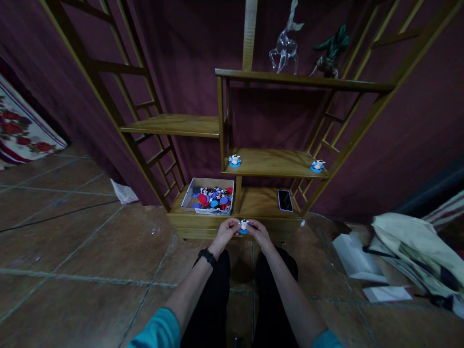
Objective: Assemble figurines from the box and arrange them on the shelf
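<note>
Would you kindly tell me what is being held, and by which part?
The left hand and right hand hold a blue-based figurine by its opposite sides.

I see the figurine (pixel 243 226) in white, pink and bright blue; the pale box (pixel 212 182) holds red, purple and blue pieces (pixel 213 198). Sleeves (pixel 159 328) are teal, trousers (pixel 217 295) black, curtain (pixel 177 63) maroon, shelf (pixel 271 163) honey-brown, and red roses pattern the white cloth (pixel 27 128).

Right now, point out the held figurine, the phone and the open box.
Held figurine (pixel 244 225): head view, middle of its body.
Phone (pixel 285 200): head view, dark screen.
Open box (pixel 213 182): head view, inner back wall.
</note>
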Demonstrator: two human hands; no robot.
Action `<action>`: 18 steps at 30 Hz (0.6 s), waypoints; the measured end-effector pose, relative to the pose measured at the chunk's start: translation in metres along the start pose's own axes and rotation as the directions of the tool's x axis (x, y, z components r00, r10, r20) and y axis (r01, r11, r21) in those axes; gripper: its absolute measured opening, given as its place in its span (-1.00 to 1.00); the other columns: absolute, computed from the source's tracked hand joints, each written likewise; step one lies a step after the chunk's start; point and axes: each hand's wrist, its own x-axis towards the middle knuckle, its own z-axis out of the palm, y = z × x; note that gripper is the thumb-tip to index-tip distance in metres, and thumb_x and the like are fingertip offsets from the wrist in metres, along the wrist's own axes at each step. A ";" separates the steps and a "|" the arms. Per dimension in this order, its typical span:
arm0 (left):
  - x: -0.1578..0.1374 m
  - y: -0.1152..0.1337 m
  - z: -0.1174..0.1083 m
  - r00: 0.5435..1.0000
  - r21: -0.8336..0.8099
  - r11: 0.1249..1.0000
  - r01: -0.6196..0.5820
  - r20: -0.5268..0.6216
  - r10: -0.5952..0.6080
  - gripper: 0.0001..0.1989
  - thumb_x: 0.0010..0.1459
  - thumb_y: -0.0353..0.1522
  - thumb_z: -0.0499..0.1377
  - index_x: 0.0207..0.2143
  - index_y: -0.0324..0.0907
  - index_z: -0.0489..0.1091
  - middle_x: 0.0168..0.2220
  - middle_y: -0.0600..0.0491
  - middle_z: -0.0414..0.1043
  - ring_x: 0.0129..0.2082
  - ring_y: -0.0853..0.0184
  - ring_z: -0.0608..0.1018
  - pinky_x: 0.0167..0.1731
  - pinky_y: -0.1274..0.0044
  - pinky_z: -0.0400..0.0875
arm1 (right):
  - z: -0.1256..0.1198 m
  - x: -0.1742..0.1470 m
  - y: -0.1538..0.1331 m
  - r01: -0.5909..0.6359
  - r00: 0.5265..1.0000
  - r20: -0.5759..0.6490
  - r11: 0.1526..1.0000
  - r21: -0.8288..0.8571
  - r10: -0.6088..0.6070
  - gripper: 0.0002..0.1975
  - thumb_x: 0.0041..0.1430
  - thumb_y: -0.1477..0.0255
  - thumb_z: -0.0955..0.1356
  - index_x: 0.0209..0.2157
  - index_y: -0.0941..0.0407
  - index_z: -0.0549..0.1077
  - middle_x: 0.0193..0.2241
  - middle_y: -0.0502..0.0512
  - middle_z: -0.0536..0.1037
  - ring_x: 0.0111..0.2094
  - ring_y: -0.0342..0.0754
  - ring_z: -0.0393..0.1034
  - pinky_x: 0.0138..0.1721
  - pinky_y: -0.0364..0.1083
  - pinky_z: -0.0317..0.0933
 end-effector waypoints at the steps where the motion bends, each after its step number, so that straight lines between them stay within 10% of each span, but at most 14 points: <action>1: 0.001 0.000 0.000 1.000 0.010 1.000 -0.016 0.002 0.016 -0.71 -0.21 -0.26 0.29 -0.45 -0.25 0.36 -0.55 0.12 0.37 -0.60 0.50 0.38 -0.58 0.65 0.27 | 0.000 0.000 0.000 -0.002 1.000 -0.002 1.000 0.008 0.002 -0.64 -0.31 0.24 0.46 -0.39 0.10 0.50 -0.37 0.05 0.56 -0.31 0.01 0.41 -0.21 -0.01 0.27; 18: -0.002 -0.008 0.009 0.984 0.247 0.953 -0.178 0.070 0.165 -0.65 -0.20 -0.46 0.27 -0.27 -0.21 0.34 -0.35 0.05 0.43 -0.36 0.37 0.46 -0.27 0.52 0.32 | -0.001 -0.001 0.000 0.037 0.999 0.006 0.998 -0.058 -0.036 -0.69 -0.27 0.29 0.44 -0.38 0.07 0.48 -0.41 0.01 0.54 -0.33 -0.01 0.40 -0.23 -0.04 0.24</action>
